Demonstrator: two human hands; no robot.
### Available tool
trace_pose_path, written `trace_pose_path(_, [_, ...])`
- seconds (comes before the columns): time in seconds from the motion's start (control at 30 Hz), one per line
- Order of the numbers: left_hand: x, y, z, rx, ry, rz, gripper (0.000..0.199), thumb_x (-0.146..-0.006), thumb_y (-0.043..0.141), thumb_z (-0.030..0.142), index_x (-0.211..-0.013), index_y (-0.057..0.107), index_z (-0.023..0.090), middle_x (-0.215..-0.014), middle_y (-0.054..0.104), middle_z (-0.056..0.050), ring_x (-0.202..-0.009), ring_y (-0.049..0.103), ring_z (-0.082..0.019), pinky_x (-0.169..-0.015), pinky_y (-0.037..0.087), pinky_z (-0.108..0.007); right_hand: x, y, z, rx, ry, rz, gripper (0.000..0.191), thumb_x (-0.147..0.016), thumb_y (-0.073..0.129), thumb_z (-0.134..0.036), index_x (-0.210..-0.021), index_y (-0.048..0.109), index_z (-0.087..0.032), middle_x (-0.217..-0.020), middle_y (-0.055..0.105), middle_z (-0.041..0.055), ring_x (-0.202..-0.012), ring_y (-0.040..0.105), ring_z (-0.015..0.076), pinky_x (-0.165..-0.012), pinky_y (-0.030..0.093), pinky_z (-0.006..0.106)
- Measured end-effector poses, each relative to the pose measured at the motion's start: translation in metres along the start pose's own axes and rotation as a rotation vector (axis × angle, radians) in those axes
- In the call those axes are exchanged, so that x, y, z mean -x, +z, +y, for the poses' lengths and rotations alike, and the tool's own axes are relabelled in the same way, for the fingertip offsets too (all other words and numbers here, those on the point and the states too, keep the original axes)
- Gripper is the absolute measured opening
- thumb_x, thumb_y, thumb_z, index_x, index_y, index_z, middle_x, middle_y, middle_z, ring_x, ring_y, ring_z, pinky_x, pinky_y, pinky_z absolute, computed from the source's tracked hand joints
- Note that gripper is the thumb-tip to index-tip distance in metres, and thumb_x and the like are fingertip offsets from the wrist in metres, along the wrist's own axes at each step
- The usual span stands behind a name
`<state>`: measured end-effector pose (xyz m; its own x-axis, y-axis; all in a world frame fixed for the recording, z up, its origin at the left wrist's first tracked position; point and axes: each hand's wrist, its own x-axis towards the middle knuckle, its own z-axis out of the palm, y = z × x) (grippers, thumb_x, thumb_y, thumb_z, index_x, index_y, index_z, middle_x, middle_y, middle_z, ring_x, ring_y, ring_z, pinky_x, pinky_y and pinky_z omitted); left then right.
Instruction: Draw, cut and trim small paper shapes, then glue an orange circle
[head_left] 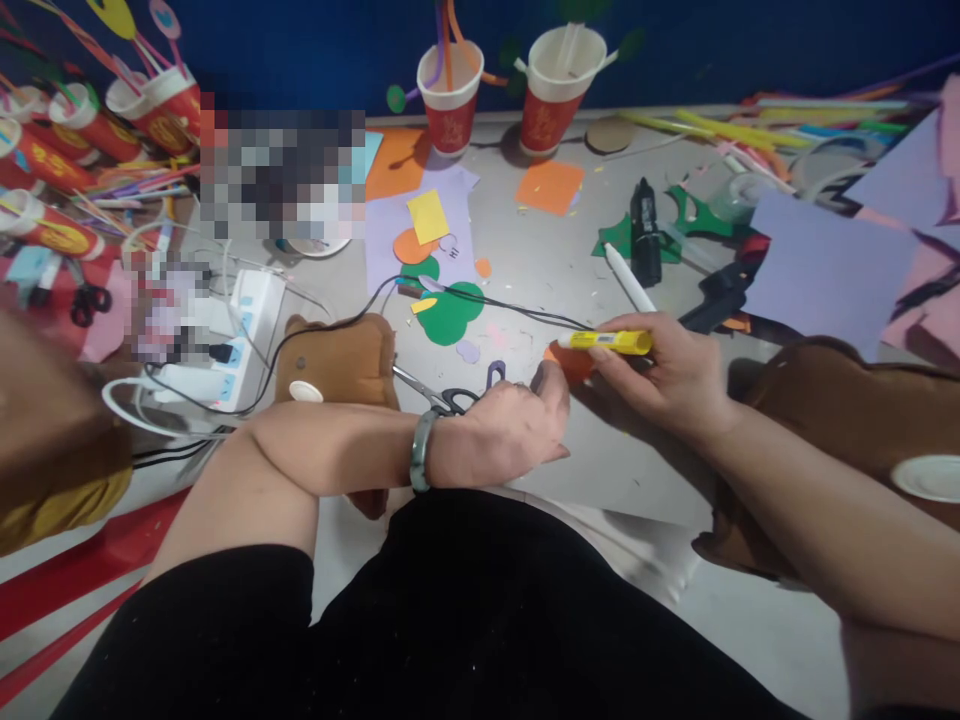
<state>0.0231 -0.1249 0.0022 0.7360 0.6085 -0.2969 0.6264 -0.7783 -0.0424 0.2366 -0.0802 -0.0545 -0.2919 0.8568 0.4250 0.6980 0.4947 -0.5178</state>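
Note:
My right hand (660,375) is closed around a yellow glue pen (611,343), its tip pointing left. Just below that tip, my left hand (517,425) pinches the edge of a small orange paper piece (571,362); part of the piece lies hidden behind the fingers. Scissors (442,396) with dark handles lie beside my left hand, partly covered by it. Further up, a green paper shape (450,315) rests near a purple sheet (382,240). A white pen (628,278) lies above my right hand, next to a black marker (645,235).
Two red-and-white cups (450,110) (555,105) stand at the back. A power strip (251,335) with cables is at the left, one black cord crossing the table. Brown cushions (337,360) flank my arms. A glue gun (720,295) lies right.

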Motion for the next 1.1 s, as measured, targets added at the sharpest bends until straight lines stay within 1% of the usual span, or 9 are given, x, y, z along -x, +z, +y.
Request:
trace_pose_path(0.13, [-0.002,-0.001,0.000,0.004,-0.004,-0.014,0.083,-0.106,0.052,0.058,-0.160,0.045,-0.005,-0.160,0.045,-0.042,-0.089,0.081,-0.025,-0.074,0.062,-0.033,0.002,0.003,0.001,-0.062,-0.063,-0.109,0.031,-0.099,0.063,-0.054,-0.107,0.072,-0.025,-0.097,0.084,0.0058,-0.068,0.077,0.0200,-0.061,0.059,0.032])
trace_pose_path(0.2, [-0.002,-0.002,0.000,0.014,-0.002,-0.028,0.083,-0.106,0.052,0.057,-0.160,0.045,-0.005,-0.160,0.045,-0.042,-0.089,0.081,-0.026,-0.074,0.062,-0.033,0.002,0.004,-0.001,-0.053,-0.067,-0.131,0.030,-0.100,0.062,-0.054,-0.108,0.072,-0.026,-0.095,0.085,0.0057,-0.067,0.076,0.0201,-0.060,0.059,0.032])
trace_pose_path(0.37, [-0.001,-0.003,0.000,0.014,0.001,-0.015,0.078,-0.106,0.052,0.058,-0.159,0.049,0.000,-0.163,0.044,-0.039,-0.089,0.080,-0.025,-0.073,0.061,-0.033,-0.001,0.002,-0.005,0.021,-0.032,-0.051,0.026,-0.100,0.063,-0.043,-0.107,0.073,-0.021,-0.095,0.084,0.0097,-0.065,0.075,0.0206,-0.063,0.060,0.032])
trace_pose_path(0.5, [0.000,-0.001,-0.001,0.001,0.007,-0.017,0.080,-0.106,0.051,0.058,-0.159,0.049,-0.003,-0.162,0.044,-0.040,-0.087,0.079,-0.024,-0.072,0.061,-0.033,0.000,0.000,-0.002,0.013,-0.047,0.043,0.024,-0.097,0.066,-0.043,-0.105,0.072,-0.021,-0.093,0.084,0.0079,-0.063,0.074,0.0193,-0.059,0.058,0.031])
trace_pose_path(0.6, [-0.001,0.004,0.000,-0.011,0.006,0.030,0.082,-0.106,0.051,0.058,-0.158,0.049,-0.005,-0.160,0.046,-0.041,-0.086,0.079,-0.024,-0.071,0.061,-0.033,0.003,0.002,0.001,-0.017,-0.051,-0.040,0.025,-0.097,0.066,-0.047,-0.105,0.073,-0.024,-0.094,0.084,0.0057,-0.065,0.075,0.0183,-0.059,0.058,0.030])
trace_pose_path(0.7, [-0.001,0.008,0.001,-0.016,0.005,0.049,0.082,-0.106,0.052,0.058,-0.157,0.049,-0.006,-0.159,0.047,-0.042,-0.085,0.079,-0.025,-0.070,0.061,-0.033,0.004,0.004,0.001,-0.039,-0.062,-0.118,0.030,-0.098,0.065,-0.050,-0.107,0.074,-0.024,-0.095,0.085,0.0057,-0.064,0.074,0.0175,-0.060,0.058,0.029])
trace_pose_path(0.83, [-0.001,0.007,0.001,-0.005,-0.004,0.039,0.081,-0.106,0.051,0.059,-0.158,0.049,-0.002,-0.161,0.045,-0.040,-0.087,0.080,-0.024,-0.071,0.061,-0.033,0.001,0.004,0.001,-0.022,-0.002,-0.057,0.028,-0.098,0.067,-0.049,-0.105,0.074,-0.022,-0.095,0.084,0.0090,-0.066,0.075,0.0200,-0.060,0.058,0.031])
trace_pose_path(0.97, [-0.001,0.001,0.000,0.011,0.003,-0.021,0.080,-0.106,0.053,0.058,-0.160,0.048,-0.001,-0.163,0.043,-0.040,-0.089,0.080,-0.024,-0.073,0.062,-0.033,0.000,0.000,0.002,-0.062,0.038,0.008,0.029,-0.096,0.068,-0.053,-0.101,0.072,-0.026,-0.090,0.083,0.0055,-0.062,0.073,0.0196,-0.058,0.058,0.033])
trace_pose_path(1.1, [-0.001,0.001,0.000,0.010,0.003,-0.001,0.082,-0.106,0.052,0.058,-0.160,0.046,-0.004,-0.161,0.044,-0.043,-0.088,0.081,-0.025,-0.072,0.063,-0.034,0.001,-0.001,0.000,-0.070,0.041,-0.112,0.033,-0.096,0.064,-0.060,-0.102,0.073,-0.028,-0.094,0.084,0.0061,-0.070,0.076,0.0213,-0.065,0.060,0.034])
